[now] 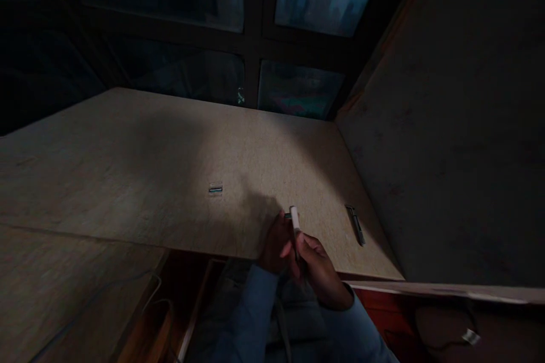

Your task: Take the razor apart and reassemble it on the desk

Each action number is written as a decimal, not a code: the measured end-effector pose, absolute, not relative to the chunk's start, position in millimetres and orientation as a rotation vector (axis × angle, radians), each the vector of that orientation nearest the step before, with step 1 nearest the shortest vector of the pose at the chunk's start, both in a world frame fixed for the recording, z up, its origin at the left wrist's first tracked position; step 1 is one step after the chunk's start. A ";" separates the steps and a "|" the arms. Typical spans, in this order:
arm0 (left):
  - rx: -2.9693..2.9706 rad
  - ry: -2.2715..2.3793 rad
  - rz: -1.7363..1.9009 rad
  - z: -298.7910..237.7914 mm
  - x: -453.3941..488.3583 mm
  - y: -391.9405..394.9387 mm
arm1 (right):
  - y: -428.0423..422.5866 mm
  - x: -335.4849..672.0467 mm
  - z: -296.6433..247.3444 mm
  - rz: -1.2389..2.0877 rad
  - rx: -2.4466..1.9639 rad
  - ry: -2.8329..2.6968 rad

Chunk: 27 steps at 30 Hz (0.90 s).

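Note:
My right hand is closed round a short white rod-like object, whose rounded end points away from me. Close beside it, my left hand is closed, its fingertips at a small dark teal piece that meets the white object's side. Poor light and the fingers hide how the two join. To the right on the pale ledge lies a dark razor with a narrow head at its far end. Further left rests a small clear package with a dark and teal strip inside.
Dark-framed windows rise behind the ledge, and a wall bounds it on the right. A lower pale surface at the left carries a thin cable. A white tag on a dark cord shows at lower right.

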<state>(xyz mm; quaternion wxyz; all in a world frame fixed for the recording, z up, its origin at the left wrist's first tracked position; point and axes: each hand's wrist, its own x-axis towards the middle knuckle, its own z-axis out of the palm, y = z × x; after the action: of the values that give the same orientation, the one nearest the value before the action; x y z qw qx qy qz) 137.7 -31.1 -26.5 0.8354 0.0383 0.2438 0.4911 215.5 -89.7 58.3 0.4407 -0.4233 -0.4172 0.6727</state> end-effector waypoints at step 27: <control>0.529 0.515 0.996 -20.3 143.0 -16.1 | -84.8 256.2 19.2 1.707 -1.193 -0.728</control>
<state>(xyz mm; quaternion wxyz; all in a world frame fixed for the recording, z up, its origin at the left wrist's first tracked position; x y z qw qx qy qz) 143.0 -16.1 -20.3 0.8140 0.2480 0.2411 0.4667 256.2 -84.8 19.2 0.4508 -0.4829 -0.2946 0.6905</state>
